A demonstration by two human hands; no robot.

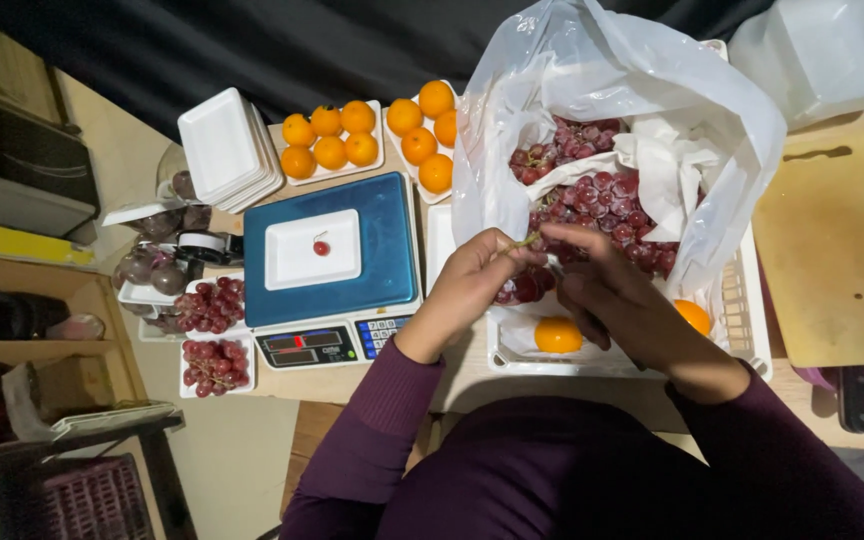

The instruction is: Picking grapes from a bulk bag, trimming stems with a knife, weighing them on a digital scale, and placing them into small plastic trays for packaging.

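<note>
Both hands meet just right of the scale [332,262], over the near edge of a white basket [752,330]. Left hand [470,285]: fingers curled together, thumb and forefinger pinching a thin green stem [524,240] at its near end. Right hand [607,290]: fingers bent inward, forefinger tip touching the same stem from the other side; whether it grips anything below is hidden. A small cluster of red grapes [527,287] hangs just under the two hands.

In the basket, right of the scale: one open white plastic bag [592,80] holding a large heap of grapes [602,195], too many to count, with crumpled white paper [667,165]. Two oranges [558,335] show in the basket's near side, one partly behind the right wrist.

On the scale: one white foam tray [312,250] carrying a single grape [321,248].

Behind the scale: two trays of oranges, the left one [330,140] with six, the right one [424,128] with four visible. One stack of empty trays [227,148] stands behind the scale to the left.

Left of the scale: two trays of grapes [214,335] and some darker round fruit [152,268], count unclear.

Far right of the scale: one wooden board [837,250].
</note>
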